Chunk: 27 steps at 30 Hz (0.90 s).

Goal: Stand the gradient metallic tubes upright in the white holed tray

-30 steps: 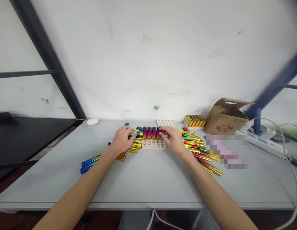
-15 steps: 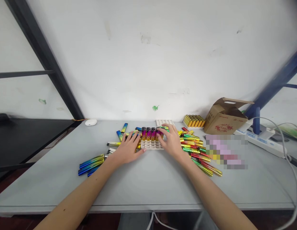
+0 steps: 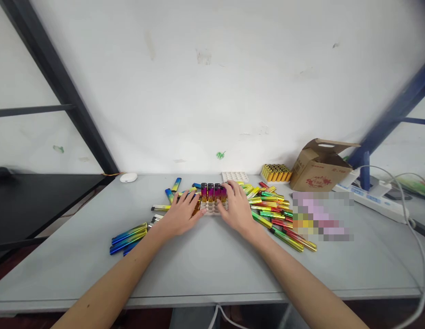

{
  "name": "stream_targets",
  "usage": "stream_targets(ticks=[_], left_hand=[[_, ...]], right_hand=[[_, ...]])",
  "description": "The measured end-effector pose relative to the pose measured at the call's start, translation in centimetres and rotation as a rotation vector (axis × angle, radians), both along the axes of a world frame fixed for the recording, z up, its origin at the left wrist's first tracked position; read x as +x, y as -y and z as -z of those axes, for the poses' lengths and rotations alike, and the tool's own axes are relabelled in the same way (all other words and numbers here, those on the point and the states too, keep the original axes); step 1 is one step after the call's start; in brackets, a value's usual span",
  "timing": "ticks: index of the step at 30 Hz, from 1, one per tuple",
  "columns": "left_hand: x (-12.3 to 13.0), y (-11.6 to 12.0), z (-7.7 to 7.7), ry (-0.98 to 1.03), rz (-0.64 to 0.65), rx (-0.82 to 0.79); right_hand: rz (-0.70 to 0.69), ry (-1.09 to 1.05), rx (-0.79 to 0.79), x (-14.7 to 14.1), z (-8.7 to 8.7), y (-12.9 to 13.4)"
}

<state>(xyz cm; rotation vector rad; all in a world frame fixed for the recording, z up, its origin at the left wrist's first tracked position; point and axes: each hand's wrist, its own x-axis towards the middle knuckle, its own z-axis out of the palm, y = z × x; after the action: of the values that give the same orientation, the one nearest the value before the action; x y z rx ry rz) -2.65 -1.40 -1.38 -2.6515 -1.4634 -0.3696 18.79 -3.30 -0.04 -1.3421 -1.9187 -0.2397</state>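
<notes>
Upright, shiny purple-and-gold lighters [image 3: 210, 193] line the white holed tray [image 3: 212, 214] at the back, front holes unfilled, left hand's [image 3: 180, 214] grip apart, right hand's [image 3: 238, 211] impossible to tell!

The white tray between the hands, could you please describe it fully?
The white, plastic-looking rectangular tray, with rows of holes, lies on the grey table. Shiny purple-and-gold lighters stand upright in its far part; nearer holes look vacant. The right hand hides its right end; the left hand is by its left edge; contact by either is unclear.
</notes>
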Motion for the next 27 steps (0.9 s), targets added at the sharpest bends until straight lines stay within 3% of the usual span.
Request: stream_targets(ticks=[3,6,9,12,16,27], left_hand=[[0.1,-0.1,0.2,-0.008,-0.017,-0.008],[0.2,-0.1,0.4,-0.015,-0.022,-0.007],[0.3,0.0,0.6,0.017,-0.017,0.012],[0.4,0.0,0.6,0.052,-0.018,0.015],[0.4,0.0,0.4,0.056,-0.03,0.004],[0.5,0.1,0.3,0.066,-0.01,0.031]], right_hand=[[0.024,-0.078,0.009,1.7,-1.0,-0.7],[0.141,-0.23,0.004,5.1,-1.7,-2.2],[0.242,-0.32,-0.08,8.3,-1.1,-3.9],[0.295,-0.205,-0.239,9.9,-0.1,-4.8],[0.31,-0.013,-0.363,9.8,0.7,-4.7],[0.238,0.045,-0.418,8.6,-0.2,-3.9]])
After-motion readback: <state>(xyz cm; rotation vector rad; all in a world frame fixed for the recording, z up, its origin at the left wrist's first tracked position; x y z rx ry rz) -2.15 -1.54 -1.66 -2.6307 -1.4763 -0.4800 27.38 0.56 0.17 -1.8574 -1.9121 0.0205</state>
